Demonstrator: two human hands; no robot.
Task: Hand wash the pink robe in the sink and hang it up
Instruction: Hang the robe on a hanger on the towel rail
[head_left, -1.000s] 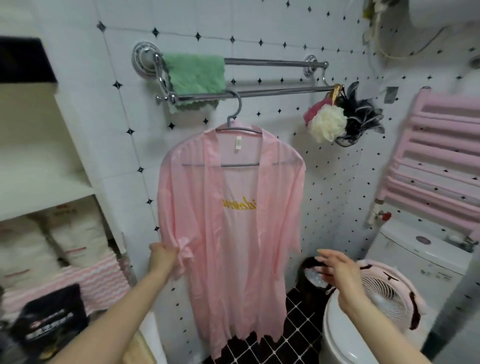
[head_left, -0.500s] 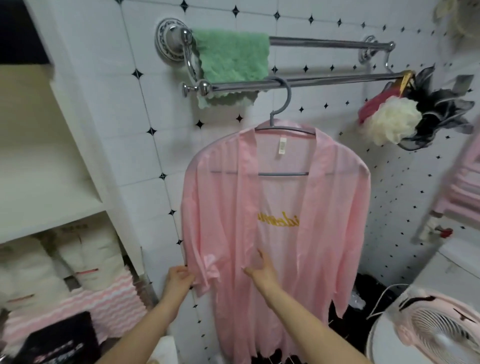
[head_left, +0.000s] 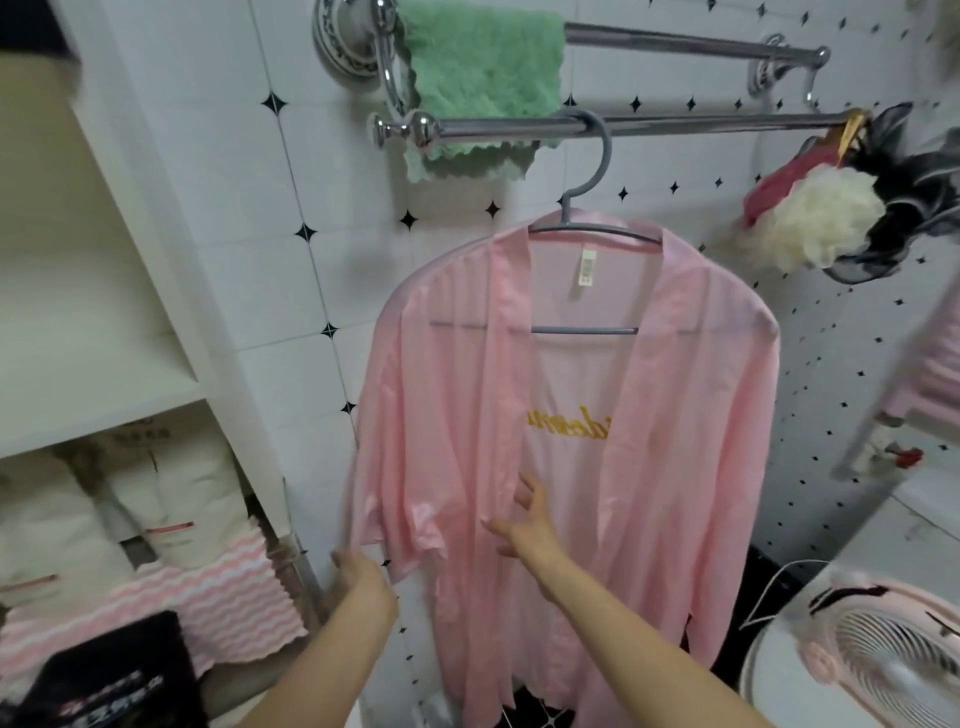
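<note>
The pink robe (head_left: 675, 415) with yellow lettering hangs open-fronted on a grey hanger (head_left: 597, 156). The hanger hooks over the lower bar of a chrome towel rail (head_left: 701, 122) on the tiled wall. My left hand (head_left: 358, 571) is at the hem of the robe's left sleeve, fingers curled on the fabric edge, though this part is blurred. My right hand (head_left: 530, 525) has its fingers spread and touches the robe's front panel near the middle opening. No sink is in view.
A green towel (head_left: 483, 62) drapes over the rail. Bath puffs (head_left: 821, 223) hang at its right end. White shelves (head_left: 104, 400) with bags, a pink striped cloth (head_left: 223, 603) and a black bag (head_left: 104, 675) fill the left. A pink fan (head_left: 883, 660) sits at lower right.
My right hand came in from the right and now touches the robe's front. My left hand stayed at the sleeve hem. The view moved closer to the robe.
</note>
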